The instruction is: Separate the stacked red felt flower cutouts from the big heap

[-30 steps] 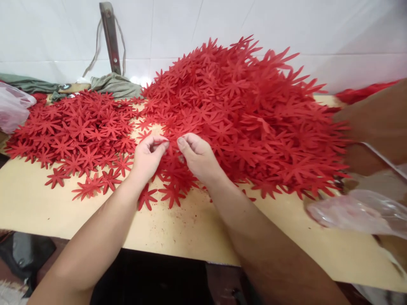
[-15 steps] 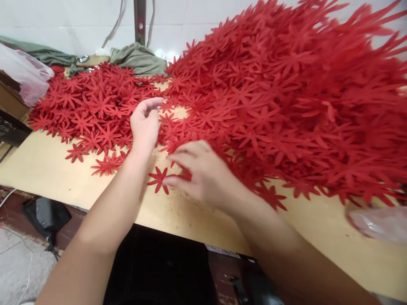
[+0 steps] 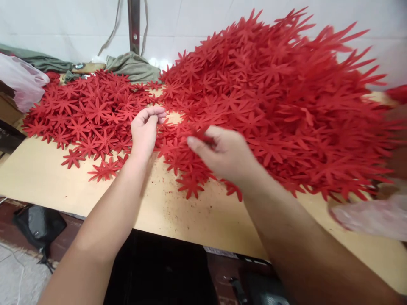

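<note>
Head view: right hand [image 3: 227,154] at frame centre, thumb and fingers pinching red star-shaped flat cut-out flower [image 3: 200,134], blurred, just above table. Left hand [image 3: 144,129] left of it, fingers curled, tips near together, hold unclear. Big heaped pile of red cut-outs [image 3: 286,101] upper right; flatter spread [image 3: 92,110] upper left. Tan tabletop [image 3: 47,178] below.

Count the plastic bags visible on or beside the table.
2: one pinkish plastic bag at the far-left edge of the table, one clear plastic bag at the right edge. The red flower heap could hide others.
</note>
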Tool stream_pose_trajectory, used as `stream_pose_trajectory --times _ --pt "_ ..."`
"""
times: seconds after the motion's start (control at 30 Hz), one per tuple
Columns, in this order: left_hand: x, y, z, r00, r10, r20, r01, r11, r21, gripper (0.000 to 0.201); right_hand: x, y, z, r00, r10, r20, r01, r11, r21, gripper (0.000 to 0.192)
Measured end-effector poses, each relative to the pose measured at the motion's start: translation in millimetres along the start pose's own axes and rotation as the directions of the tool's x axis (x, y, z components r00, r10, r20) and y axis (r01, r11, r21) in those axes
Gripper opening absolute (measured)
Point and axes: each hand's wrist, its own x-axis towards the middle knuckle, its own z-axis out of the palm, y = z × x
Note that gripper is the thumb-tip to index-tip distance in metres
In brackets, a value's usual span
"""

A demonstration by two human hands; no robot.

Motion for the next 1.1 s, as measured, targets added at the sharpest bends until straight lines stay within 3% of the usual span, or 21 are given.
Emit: stream_pose_trajectory --times 0.17,0.3,0.37,0.5,0.73,0.87,0.97,1.1 --pt "-14.2 4.1 12.0 0.971 -0.100 0.218 0.102 0.995 0.004 0.009 18.3 6.6 -13.3 0.969 0.198 -0.147 -0.128 0.914 0.385 0.028" --pt "-28.4 9.4 22.5 0.896 -0.173 0.409 0.178 0.984 0.024 0.009 24.3 18.5 0.2 0.964 0.258 -0.069 -0.193 0.851 0.489 0.032" --pt "-32.1 8.2 25.6 0.875 -0.171 0.453 0.180 0.983 0.023 0.010 24.4 24.7 6.4 0.969 0.247 -0.014 -0.198 0.809 0.553 0.040" --pt "-30.9 -0.7 27.1 0.906 -0.142 0.398 0.150 0.989 0.011 0.005 18.1 31.8 10.7 0.981 0.189 0.050 -0.173 0.717 0.675 0.049" --pt "-31.4 -5.7 26.1 0.927 -0.105 0.361 0.097 0.995 0.039 0.009 13.9 36.5 12.8 0.978 0.201 -0.052 -0.131 0.792 0.596 0.028" --pt "-29.8 -11.1 25.1 0.956 0.002 0.294 -0.042 0.991 0.131 0.014 18.4 34.6 14.1 0.976 0.169 -0.136 -0.074 0.849 0.523 0.008" --pt "-29.4 -10.8 27.4 0.968 0.076 0.240 -0.126 0.972 0.197 0.010 22.8 31.9 15.0 0.977 0.142 -0.159 -0.056 0.892 0.449 0.007" --pt "-31.0 -1.0 32.5 0.972 0.075 0.221 -0.124 0.968 0.217 0.012 33.7 34.2 11.8 0.976 0.116 -0.182 -0.046 0.936 0.349 0.013"
